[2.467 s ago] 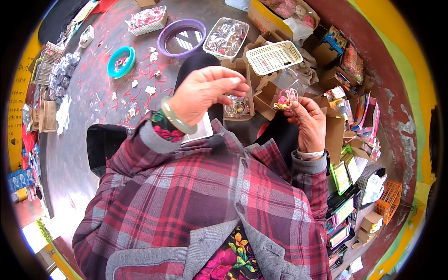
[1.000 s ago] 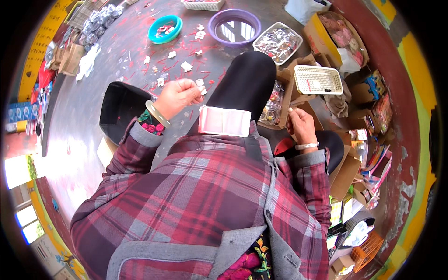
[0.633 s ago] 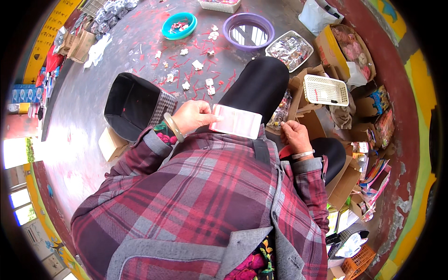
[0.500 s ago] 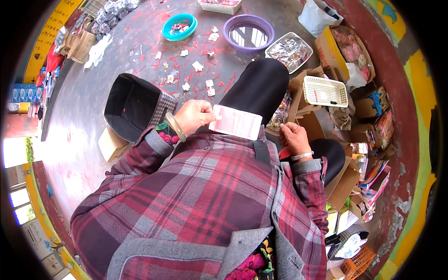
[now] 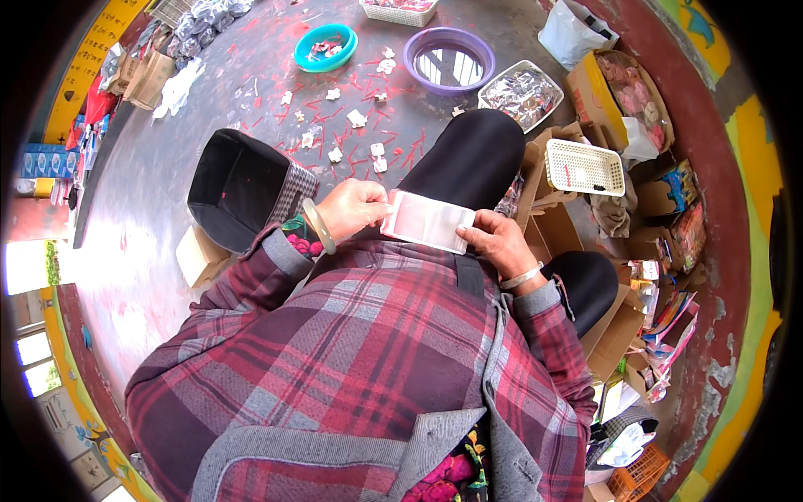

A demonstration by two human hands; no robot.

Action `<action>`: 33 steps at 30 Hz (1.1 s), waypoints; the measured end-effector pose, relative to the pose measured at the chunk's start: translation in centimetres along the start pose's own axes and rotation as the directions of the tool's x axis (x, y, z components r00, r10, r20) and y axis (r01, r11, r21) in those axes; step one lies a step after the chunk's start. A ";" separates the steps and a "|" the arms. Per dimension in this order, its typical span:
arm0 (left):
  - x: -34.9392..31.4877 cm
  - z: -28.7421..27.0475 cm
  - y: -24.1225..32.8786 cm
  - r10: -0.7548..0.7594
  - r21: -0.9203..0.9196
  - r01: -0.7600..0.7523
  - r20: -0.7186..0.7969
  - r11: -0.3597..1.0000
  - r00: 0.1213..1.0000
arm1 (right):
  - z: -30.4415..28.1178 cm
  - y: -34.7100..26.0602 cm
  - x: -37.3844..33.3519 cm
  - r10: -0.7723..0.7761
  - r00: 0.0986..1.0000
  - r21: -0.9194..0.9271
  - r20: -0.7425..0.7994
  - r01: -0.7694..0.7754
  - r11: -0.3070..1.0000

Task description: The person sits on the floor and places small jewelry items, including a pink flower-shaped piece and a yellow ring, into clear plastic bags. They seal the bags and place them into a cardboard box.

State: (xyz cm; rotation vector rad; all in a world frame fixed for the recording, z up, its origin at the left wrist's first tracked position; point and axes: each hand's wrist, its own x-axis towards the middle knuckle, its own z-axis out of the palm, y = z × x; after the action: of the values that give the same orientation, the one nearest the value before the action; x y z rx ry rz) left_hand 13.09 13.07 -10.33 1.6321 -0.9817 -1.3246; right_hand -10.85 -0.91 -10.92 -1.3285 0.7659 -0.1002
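While the left hand (image 5: 355, 209) pinches one end of what looks like a flat pink-and-white pad (image 5: 427, 221), I see the right hand (image 5: 502, 243) grip the other end.

Dark writing (image 5: 92, 52) on yellow wall (image 5: 63, 122), illegible

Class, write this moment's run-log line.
left hand: pinching pale rectangle, left end | right hand: pinching its right end | black bin: open
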 end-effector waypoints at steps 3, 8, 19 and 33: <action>0.2 0.1 0.1 0.031 0.032 -0.029 -0.037 0.999 0.999 | -0.1 0.4 0.2 0.084 0.995 0.139 0.049 -0.090 0.986; 0.3 -0.2 0.8 0.028 0.108 -0.022 -0.055 0.994 0.998 | 0.1 0.7 0.0 0.097 0.994 0.166 0.047 -0.104 0.981; -0.4 1.3 2.6 0.275 0.434 -0.170 -0.192 0.885 0.942 | 0.6 1.1 0.4 -0.136 0.986 0.043 -0.095 0.140 0.989; -0.3 1.2 1.9 0.541 0.632 -0.376 -0.083 0.678 0.837 | 0.7 0.9 0.2 -0.095 0.992 0.043 -0.089 0.099 0.994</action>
State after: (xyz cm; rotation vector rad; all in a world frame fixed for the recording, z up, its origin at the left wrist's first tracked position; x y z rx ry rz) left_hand 11.73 12.47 -8.67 1.7662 -1.6227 -0.4339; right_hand -10.67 -0.14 -11.79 -1.3227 0.7675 -0.2536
